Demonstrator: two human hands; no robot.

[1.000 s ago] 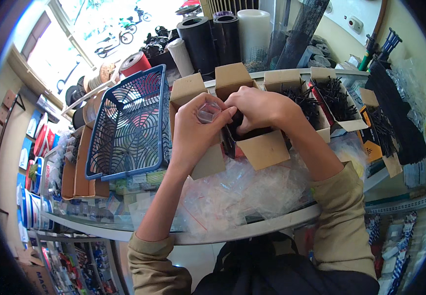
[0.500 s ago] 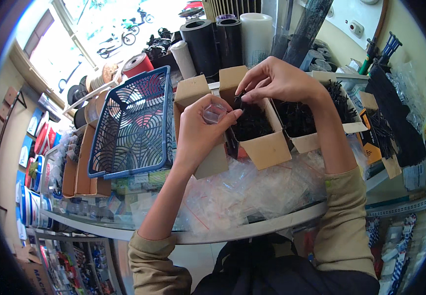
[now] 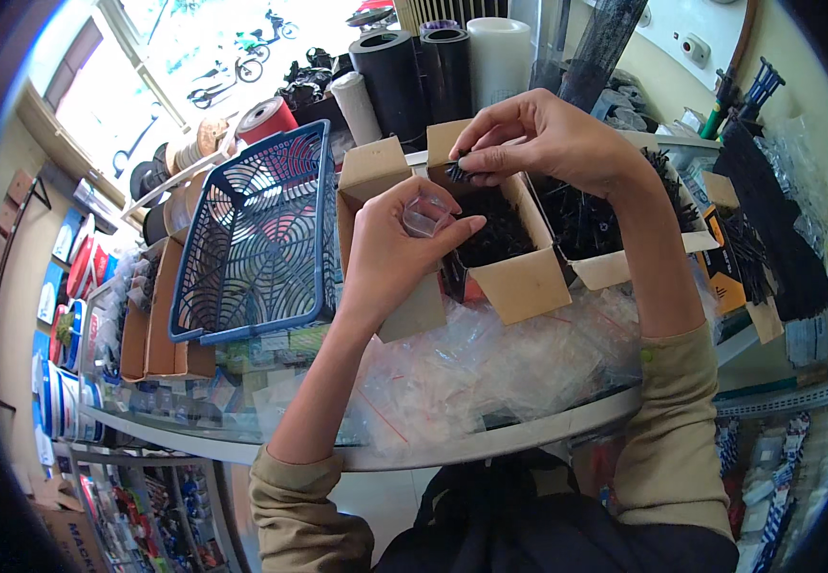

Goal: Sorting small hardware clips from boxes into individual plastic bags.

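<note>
Two pinches: my L grip [image 3: 390, 237] on sm. clear plastic container [image 3: 425, 218], R grip [image 3: 559, 143] on sm. black pcs [image 3: 458, 172].

Between the left hand [image 3: 390, 244] and right hand [image 3: 567, 148], a gap opens down into the box [image 3: 521, 288]. Its raised flap [image 3: 440, 145] and the rolls [image 3: 390, 91] bar the far side; the basket [image 3: 324, 244] bars the left. The right forearm [image 3: 664, 277] crosses the next box [image 3: 597, 273]. Between the forearms, above low bags [image 3: 495, 368], there is passing room.
</note>
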